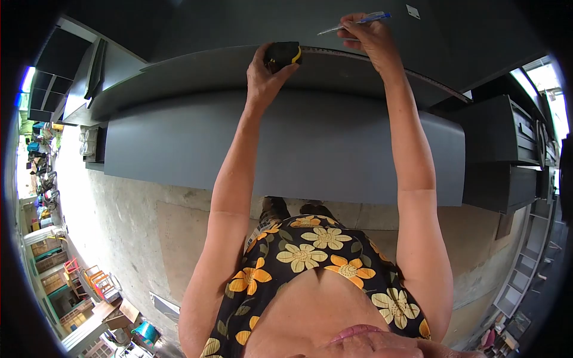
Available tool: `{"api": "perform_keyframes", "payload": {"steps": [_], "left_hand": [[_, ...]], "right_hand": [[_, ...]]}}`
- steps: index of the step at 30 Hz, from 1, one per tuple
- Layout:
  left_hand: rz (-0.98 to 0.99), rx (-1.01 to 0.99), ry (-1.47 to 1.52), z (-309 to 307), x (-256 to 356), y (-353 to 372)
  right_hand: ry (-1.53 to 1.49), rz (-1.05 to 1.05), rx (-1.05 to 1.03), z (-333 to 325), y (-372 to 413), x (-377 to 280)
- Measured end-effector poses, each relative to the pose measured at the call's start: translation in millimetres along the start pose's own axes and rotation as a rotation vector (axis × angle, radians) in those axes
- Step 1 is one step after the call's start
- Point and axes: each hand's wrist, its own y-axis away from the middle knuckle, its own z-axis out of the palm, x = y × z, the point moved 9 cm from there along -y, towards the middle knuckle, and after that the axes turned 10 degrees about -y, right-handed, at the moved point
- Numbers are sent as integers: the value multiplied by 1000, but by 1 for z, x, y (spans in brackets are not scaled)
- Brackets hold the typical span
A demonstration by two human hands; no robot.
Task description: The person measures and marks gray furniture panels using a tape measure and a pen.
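Observation:
My left hand [266,76] is wrapped round a black and yellow tape measure [283,55] at the edge of a dark grey panel [215,27]. From its case the tape blade [334,52] runs out to the right along that edge, to near the panel's right end. Above the blade, my right hand [370,40] pinches a blue and clear pen [373,17], its tip pointing left over the panel. A small white label [412,12] lies on the panel beyond the pen.
Nearer to me is a lower grey board [286,143], lying lengthwise. Dark cabinets [513,137] stand at the right, with a shelf frame [522,268] below them. Chairs [98,280] and other furniture are at the far left on the concrete floor [131,238].

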Motion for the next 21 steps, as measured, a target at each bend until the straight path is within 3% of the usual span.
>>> {"api": "perform_keyframes", "payload": {"steps": [3, 6, 7, 9, 15, 21], "left_hand": [[14, 22, -52, -1, 7, 2], [16, 9, 91, 7, 7, 4], [11, -3, 170, 9, 5, 3], [13, -23, 55, 9, 9, 1], [73, -25, 89, 10, 3, -3], [34, -3, 78, 12, 2, -2]], "right_hand": [[293, -109, 56, -5, 8, -29], [266, -267, 6, 7, 25, -65], [241, -227, -9, 8, 27, -64], [169, -156, -53, 8, 23, -58], [377, -191, 35, -9, 17, -39], [352, -168, -1, -9, -4, 0]]}}
